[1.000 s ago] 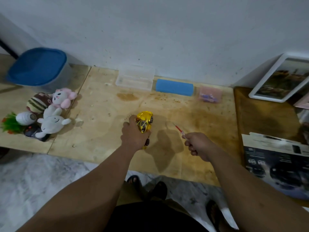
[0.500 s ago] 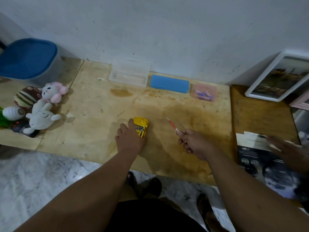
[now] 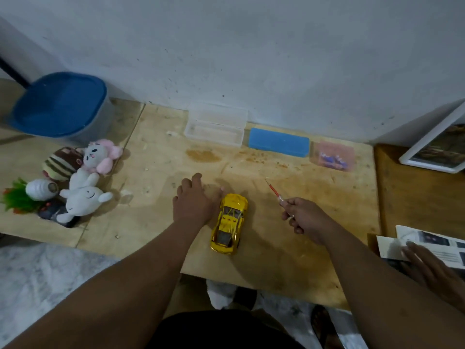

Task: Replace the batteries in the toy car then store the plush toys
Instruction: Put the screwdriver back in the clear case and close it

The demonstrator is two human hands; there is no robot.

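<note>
A yellow toy car (image 3: 229, 224) stands on its wheels on the plywood table (image 3: 289, 260), nose toward 12 o'clock. The left hand (image 3: 195, 201) lies open and flat just beside it at 9 o'clock. At 3 o'clock, the right hand (image 3: 305, 219) grips a red screwdriver (image 3: 274, 191), tip toward 11. 3 plush toys (image 3: 80, 180) sit at the table's 9 o'clock edge, near a blue-lidded bin (image 3: 60, 104). A clear case (image 3: 215, 128), blue box (image 3: 278, 142) and pink box (image 3: 332, 155) line the wall.

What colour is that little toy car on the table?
Shiny yellow; the toy car shows clearly in the head view, the only one here.
</note>
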